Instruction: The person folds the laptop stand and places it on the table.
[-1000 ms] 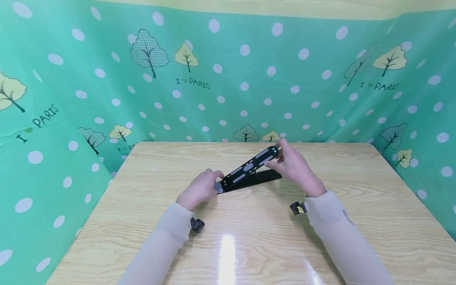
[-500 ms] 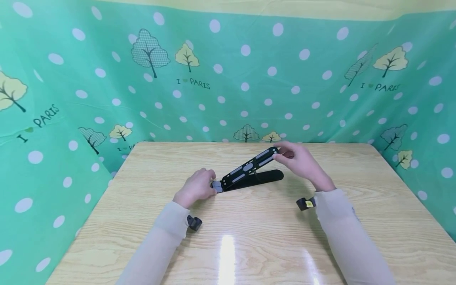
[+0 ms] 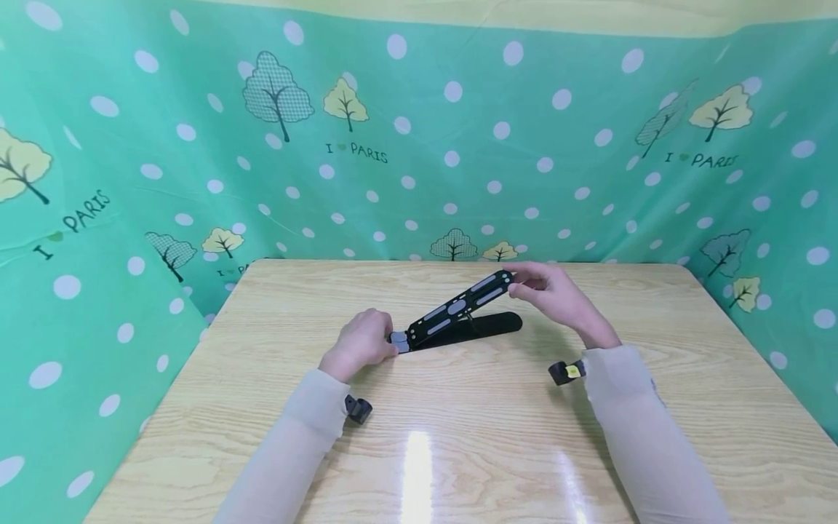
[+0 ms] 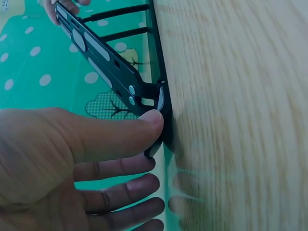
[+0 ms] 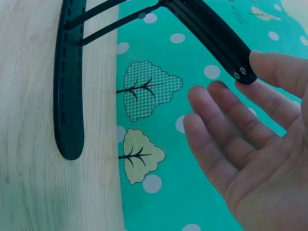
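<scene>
A black folding laptop stand [image 3: 456, 307] with grey pads lies on the wooden table, its flat base [image 3: 497, 322] down and its upper arm slanting up to the right. Two thin struts [image 5: 115, 26] join arm and base in the right wrist view. At the low hinge end, my left hand [image 3: 361, 342] pinches the stand between thumb [image 4: 115, 134] and index finger, with the other fingers spread loosely below. My right hand [image 3: 553, 295] holds the raised tip between thumb and index finger; its remaining fingers are extended apart from the stand.
The pale wood table [image 3: 458, 437] reaches back to a green dotted curtain [image 3: 419, 145] printed with trees, which also runs along both sides. A small black device [image 3: 358, 410] sits at my left wrist and another black device [image 3: 564, 372] at my right.
My right hand has shifted right, its thumb moving from the arm's face to the very tip. My left hand has drawn slightly left, baring the grey hinge end. The arm's slant looks nearly the same.
</scene>
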Available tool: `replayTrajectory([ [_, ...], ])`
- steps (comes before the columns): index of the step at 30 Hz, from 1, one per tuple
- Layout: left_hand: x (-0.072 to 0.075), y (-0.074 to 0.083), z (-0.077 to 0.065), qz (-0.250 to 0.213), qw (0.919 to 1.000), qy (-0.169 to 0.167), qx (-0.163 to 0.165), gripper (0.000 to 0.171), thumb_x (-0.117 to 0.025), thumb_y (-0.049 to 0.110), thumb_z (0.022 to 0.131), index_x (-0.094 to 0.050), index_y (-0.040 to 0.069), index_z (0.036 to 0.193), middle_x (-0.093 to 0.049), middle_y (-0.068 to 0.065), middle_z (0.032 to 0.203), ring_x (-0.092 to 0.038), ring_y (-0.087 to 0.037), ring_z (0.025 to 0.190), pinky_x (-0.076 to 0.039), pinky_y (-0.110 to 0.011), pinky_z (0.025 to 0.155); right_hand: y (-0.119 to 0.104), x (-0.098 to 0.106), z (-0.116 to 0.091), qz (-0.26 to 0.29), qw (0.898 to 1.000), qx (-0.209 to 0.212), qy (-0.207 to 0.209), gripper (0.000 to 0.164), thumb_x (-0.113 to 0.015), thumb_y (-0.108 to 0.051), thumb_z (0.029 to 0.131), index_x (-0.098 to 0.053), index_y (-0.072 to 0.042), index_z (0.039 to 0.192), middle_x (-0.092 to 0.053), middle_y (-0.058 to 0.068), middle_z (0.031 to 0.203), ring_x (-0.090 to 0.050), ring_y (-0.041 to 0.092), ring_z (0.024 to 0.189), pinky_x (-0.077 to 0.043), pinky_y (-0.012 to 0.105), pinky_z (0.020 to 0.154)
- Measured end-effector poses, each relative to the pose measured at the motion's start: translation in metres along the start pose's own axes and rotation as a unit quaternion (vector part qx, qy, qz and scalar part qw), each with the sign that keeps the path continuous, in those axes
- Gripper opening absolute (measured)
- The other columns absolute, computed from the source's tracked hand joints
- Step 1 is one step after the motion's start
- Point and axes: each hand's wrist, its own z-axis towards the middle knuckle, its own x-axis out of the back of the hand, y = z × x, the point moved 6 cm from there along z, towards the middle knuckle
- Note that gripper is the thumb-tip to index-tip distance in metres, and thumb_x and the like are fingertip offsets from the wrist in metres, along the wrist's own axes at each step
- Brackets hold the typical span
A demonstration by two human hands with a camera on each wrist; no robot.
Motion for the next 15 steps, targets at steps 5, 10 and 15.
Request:
replayTrajectory([
  [5,0.0,0.0011,-0.0001,0.001,0.9999,0.008,-0.009,0.022,-0.081,0.019,0.074,-0.065,0.008,0.085,-0.054,-0.001,0.081,-0.049,-0.018,0.073,-0.042,-0.03,0.063,0.0006,-0.0001,-0.001,0.006,1.0,-0.008,-0.005,0.042,-0.063,-0.015,0.092,-0.054,-0.007,0.133,-0.065,0.011,0.1,-0.064,0.021,0.086,-0.052,0.029,0.078],
  [10,0.0006,-0.0002,0.0029,0.0,0.9999,0.011,-0.01,0.022,-0.08,0.018,0.075,-0.066,0.009,0.088,-0.057,-0.001,0.082,-0.051,-0.018,0.073,-0.044,-0.03,0.064,0.001,-0.0001,-0.002,0.01,1.0,-0.017,-0.005,0.043,-0.062,-0.018,0.093,-0.053,-0.008,0.135,-0.064,0.01,0.1,-0.064,0.024,0.088,-0.051,0.03,0.079],
  [15,0.001,-0.0028,0.0048,-0.007,0.9999,0.011,0.001,0.028,-0.08,0.019,0.076,-0.068,0.009,0.098,-0.061,-0.002,0.091,-0.053,-0.019,0.079,-0.047,-0.033,0.071,0.0013,-0.0017,-0.0044,0.034,0.999,-0.011,-0.006,0.045,-0.062,-0.016,0.093,-0.051,-0.006,0.135,-0.065,0.017,0.099,-0.064,0.03,0.089,-0.052,0.028,0.08],
])
